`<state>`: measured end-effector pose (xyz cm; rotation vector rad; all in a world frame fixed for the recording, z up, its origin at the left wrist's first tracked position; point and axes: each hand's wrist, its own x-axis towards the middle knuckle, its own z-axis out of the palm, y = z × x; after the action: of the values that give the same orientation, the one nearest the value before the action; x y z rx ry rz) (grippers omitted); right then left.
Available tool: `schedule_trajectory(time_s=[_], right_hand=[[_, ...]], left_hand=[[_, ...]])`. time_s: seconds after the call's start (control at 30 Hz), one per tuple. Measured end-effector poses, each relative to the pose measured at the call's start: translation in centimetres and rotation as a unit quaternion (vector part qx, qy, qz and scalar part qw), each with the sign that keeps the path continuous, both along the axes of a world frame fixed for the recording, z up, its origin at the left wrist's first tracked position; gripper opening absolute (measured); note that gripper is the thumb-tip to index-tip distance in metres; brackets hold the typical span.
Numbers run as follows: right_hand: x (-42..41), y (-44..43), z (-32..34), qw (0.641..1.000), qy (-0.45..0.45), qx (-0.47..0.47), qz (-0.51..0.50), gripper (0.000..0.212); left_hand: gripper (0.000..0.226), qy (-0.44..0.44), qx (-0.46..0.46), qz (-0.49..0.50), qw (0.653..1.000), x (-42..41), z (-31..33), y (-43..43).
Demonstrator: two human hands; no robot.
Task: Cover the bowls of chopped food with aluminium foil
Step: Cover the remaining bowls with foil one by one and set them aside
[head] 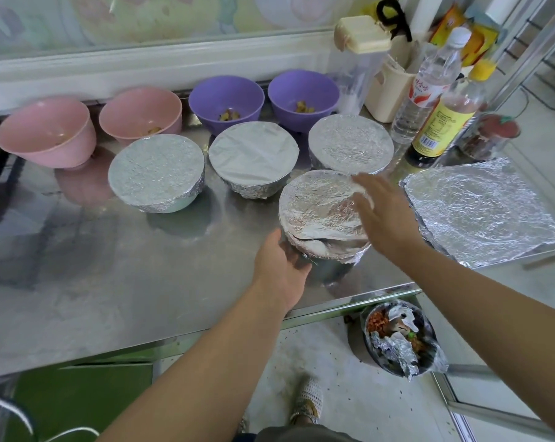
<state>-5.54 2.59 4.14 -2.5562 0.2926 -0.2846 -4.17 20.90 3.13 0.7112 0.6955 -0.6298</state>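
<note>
Your forearms (206, 362) are spanning the front edge of the steel table (110, 266). Left hand (282, 263) is cupping the near-left side of the front bowl (320, 212), thumb pressing on the foil skirt and fingers curling round the wall below it. Right hand (384, 215) is spread wide with straight, blurred fingers, holding nothing. It's sitting over the bowl's right rim; can't tell whether it's touching the foil.

Front bowl is sitting near the table's front edge, just in front of the covered row. Its foil is looking crinkled on top, with a loose fold lying along the near rim and the skirt bunching partway down the wall.

Counts:
- Four covered bowls: the front one plus left covered bowl (156, 170), middle covered bowl (253, 154) and right covered bowl (351, 143), all with flat tops.
- Four open bowls are standing along the back: left pink bowl (46, 132), right pink bowl (140, 111), left purple bowl (226, 97) and right purple bowl (303, 90). Chopped bits are showing in three; left pink one, can't tell.
- One loose foil sheet (480, 212) is lying crumpled at the table's right end.
- One floor bin (400, 339) is holding foil scraps.
</note>
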Motion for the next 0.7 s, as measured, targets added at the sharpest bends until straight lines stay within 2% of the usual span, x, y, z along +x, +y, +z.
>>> schedule_trajectory(time_s=[0.1,0.2,0.27,0.4,0.5,0.63,0.7], right_hand=[[0.7,-0.7,-0.2,0.971,0.038,0.183,-0.149,0.046],[0.3,0.4,-0.1,0.927,0.084,0.323,-0.174,0.049],[-0.2,1.3,0.1,0.911,0.09,0.359,-0.18,0.048],[-0.6,1.7,-0.9,0.887,0.076,0.39,-0.236,0.03],[-0.8,1.3,-1.7,0.881,0.093,0.391,-0.251,0.043],[-0.3,1.7,-1.5,0.91,0.072,0.35,-0.21,0.055],[0.0,2.0,-1.4,0.933,0.081,0.307,-0.171,0.05]], left_hand=[[0.03,-0.023,-0.023,0.022,0.999,0.1,0.6,-1.4],[0.035,-0.021,-0.031,0.034,0.999,0.5,0.5,-2.1],[0.038,-0.023,-0.031,0.037,0.999,0.8,0.3,-2.0],[0.033,-0.04,0.014,0.06,0.997,1.2,0.6,-0.6],[0.031,-0.016,0.086,0.102,0.991,0.9,0.5,1.0],[0.021,0.032,0.152,0.087,0.984,-1.1,0.2,1.2],[0.026,0.079,0.097,0.054,0.991,-2.4,1.3,0.3]])
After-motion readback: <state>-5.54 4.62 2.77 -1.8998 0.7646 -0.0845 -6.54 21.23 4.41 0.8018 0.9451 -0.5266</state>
